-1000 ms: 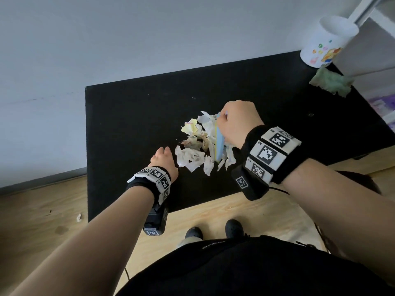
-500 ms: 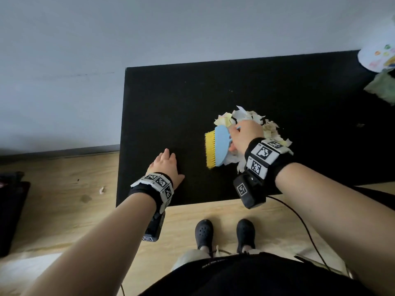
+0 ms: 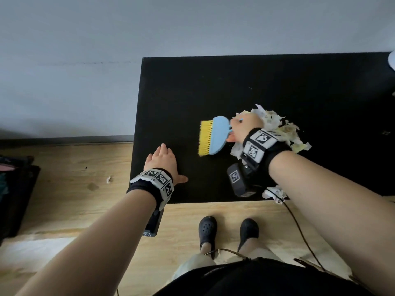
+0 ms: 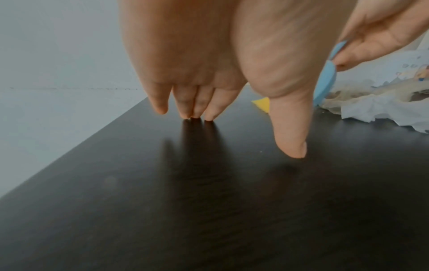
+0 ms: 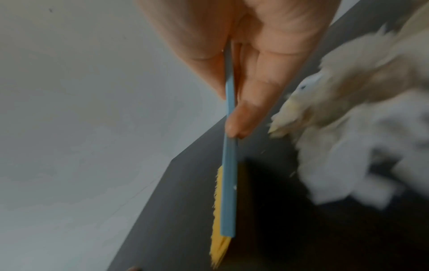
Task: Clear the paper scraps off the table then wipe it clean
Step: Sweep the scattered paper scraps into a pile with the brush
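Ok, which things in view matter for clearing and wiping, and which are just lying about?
In the job:
- paper scraps, piled on the black table
- brush, gripped by the right hand
- left hand, flat on the table
- stray scrap at the table's front edge

Lying about:
- scrap on the floor
- dark object at the far left

The left hand (image 3: 161, 159) lay flat with fingers straight, while the right hand (image 3: 243, 128) curled in a grip.
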Available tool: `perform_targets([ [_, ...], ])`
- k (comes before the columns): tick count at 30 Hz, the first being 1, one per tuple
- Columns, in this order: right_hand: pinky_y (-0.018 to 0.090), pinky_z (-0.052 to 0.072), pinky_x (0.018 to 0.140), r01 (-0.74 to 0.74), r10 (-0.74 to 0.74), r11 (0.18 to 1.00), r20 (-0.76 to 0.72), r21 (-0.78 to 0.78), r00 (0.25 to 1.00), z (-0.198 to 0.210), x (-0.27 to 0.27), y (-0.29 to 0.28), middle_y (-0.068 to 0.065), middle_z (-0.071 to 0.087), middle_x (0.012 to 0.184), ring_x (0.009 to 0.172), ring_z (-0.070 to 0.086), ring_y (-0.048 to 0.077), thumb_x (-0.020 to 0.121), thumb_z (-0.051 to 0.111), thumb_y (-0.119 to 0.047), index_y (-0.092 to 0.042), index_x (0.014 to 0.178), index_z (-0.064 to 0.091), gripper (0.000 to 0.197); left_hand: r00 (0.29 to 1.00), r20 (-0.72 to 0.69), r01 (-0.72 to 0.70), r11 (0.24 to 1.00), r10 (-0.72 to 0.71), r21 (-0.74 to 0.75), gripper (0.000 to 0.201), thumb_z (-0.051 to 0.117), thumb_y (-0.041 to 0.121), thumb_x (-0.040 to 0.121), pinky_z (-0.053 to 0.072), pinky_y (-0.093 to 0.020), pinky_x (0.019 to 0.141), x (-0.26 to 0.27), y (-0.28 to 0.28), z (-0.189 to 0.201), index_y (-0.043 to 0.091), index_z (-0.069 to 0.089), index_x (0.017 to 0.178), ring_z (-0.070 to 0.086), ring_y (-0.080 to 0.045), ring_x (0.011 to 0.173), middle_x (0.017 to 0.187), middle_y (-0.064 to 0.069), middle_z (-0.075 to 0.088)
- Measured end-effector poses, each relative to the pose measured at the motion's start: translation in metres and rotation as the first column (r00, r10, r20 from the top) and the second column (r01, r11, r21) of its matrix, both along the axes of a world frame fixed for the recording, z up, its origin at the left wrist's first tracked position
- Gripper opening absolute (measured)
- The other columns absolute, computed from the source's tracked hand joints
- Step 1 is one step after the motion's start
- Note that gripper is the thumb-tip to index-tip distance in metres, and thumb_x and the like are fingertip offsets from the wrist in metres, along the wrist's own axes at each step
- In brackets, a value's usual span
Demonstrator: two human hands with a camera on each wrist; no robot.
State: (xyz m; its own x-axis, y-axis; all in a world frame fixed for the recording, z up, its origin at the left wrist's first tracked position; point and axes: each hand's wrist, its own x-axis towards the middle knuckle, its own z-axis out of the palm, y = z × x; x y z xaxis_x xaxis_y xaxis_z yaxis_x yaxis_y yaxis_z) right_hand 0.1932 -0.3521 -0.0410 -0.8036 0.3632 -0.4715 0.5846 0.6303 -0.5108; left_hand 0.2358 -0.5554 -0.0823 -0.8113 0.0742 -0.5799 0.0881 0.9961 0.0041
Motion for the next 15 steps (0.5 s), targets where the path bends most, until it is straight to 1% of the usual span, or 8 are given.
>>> perform_targets([
  [3,0.03,0.052,0.089,0.131,-0.127,0.99,-0.088,0.046,0.988,0.009,-0.003,0.028,0.01,0.072,0.099,0.096,0.067,0.024,0.095,0.051,-0.021,-0.006,0.099,0.065,0.021,0.999,-0.033,0.008,0.999,-0.006,0.04,0.117,0.071,0.058,0.072,0.013,-0.037,0.12,-0.004,0.012,0.002,0.005,0.002,0.151,0.004,-0.022,0.147,0.159,-0.009,-0.001],
  [5,0.013,0.052,0.072,0.089,-0.093,0.995,-0.121,-0.041,0.988,0.012,-0.005,0.025,0.005,0.067,0.078,0.075,0.065,0.016,0.094,0.052,-0.018,-0.008,0.084,0.064,0.019,0.999,-0.024,0.04,0.998,-0.038,0.056,0.118,0.071,0.058,0.072,0.012,-0.037,0.12,-0.009,0.022,0.003,0.005,0.0,0.151,0.002,-0.021,0.147,0.159,-0.008,-0.003],
  [6,0.012,0.052,0.064,0.049,-0.063,0.992,-0.123,-0.115,0.99,0.011,-0.003,0.02,0.002,0.062,0.069,0.067,0.062,0.014,0.094,0.051,-0.017,-0.012,0.072,0.059,0.024,0.999,-0.012,0.05,0.997,-0.049,0.063,0.117,0.07,0.058,0.072,0.012,-0.036,0.12,-0.012,0.028,0.004,0.005,0.001,0.151,0.002,-0.021,0.147,0.159,-0.008,-0.003],
  [8,0.023,0.058,0.067,0.021,-0.048,0.966,-0.098,-0.258,0.994,0.005,-0.001,0.013,0.004,0.059,0.067,0.067,0.062,0.019,0.094,0.05,-0.016,-0.018,0.064,0.051,0.031,0.999,0.005,0.054,0.996,-0.054,0.07,0.116,0.071,0.056,0.073,0.012,-0.037,0.12,-0.019,0.038,0.007,0.006,0.001,0.151,0.002,-0.021,0.147,0.159,-0.008,-0.003],
  [9,0.028,0.059,0.071,0.01,-0.033,0.968,-0.089,-0.25,0.995,0.002,-0.002,0.017,0.006,0.061,0.07,0.069,0.063,0.021,0.094,0.049,-0.017,-0.016,0.065,0.054,0.029,0.998,0.009,0.054,0.996,-0.055,0.07,0.115,0.071,0.055,0.073,0.011,-0.036,0.12,-0.023,0.043,0.009,0.006,0.002,0.151,0.003,-0.02,0.147,0.159,-0.007,-0.003],
  [12,0.028,0.057,0.064,0.099,-0.108,0.989,-0.078,-0.109,0.991,0.008,-0.013,0.048,0.009,0.07,0.086,0.079,0.07,0.022,0.097,0.046,-0.021,-0.004,0.091,0.065,0.026,0.999,0.015,0.048,0.995,-0.05,0.091,0.113,0.071,0.053,0.075,0.012,-0.036,0.12,-0.033,0.056,0.015,0.007,0.002,0.151,0.003,-0.02,0.147,0.159,-0.007,-0.003],
  [13,0.029,0.057,0.067,0.142,-0.153,0.983,-0.089,-0.117,0.984,0.012,-0.019,0.06,0.011,0.071,0.089,0.083,0.071,0.024,0.097,0.046,-0.02,-0.004,0.095,0.066,0.025,0.999,0.014,0.045,0.994,-0.046,0.102,0.112,0.07,0.053,0.075,0.012,-0.035,0.119,-0.035,0.062,0.016,0.007,0.003,0.151,0.004,-0.02,0.147,0.159,-0.006,-0.002],
  [15,0.038,0.058,0.08,0.16,-0.188,0.969,-0.143,-0.188,0.972,0.025,-0.036,0.083,0.014,0.072,0.09,0.088,0.072,0.029,0.095,0.049,-0.017,-0.005,0.089,0.066,0.022,0.999,0.014,0.038,0.99,-0.04,0.134,0.109,0.07,0.053,0.076,0.014,-0.035,0.119,-0.043,0.075,0.019,0.007,0.005,0.151,0.005,-0.02,0.147,0.159,-0.006,-0.001],
])
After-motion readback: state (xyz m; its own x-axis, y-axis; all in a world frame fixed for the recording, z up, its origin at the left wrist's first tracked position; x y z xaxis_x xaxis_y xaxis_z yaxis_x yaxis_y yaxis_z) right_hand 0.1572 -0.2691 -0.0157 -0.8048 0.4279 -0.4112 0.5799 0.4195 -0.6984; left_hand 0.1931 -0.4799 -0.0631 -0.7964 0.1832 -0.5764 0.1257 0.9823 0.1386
